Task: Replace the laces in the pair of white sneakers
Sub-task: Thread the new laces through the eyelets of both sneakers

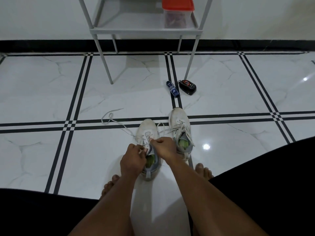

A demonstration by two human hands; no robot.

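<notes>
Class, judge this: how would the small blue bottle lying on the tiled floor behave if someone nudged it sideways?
The small blue bottle lies on its side and looks cylindrical, so it would probably roll. The glossy tiled floor probably offers little grip.

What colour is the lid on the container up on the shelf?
Red-orange. The lid sits on a clear plastic container, seen in the head view, the only one.

Bare forearms, bare feet [109, 184], and black clothing [272, 176] over both legs.
</notes>
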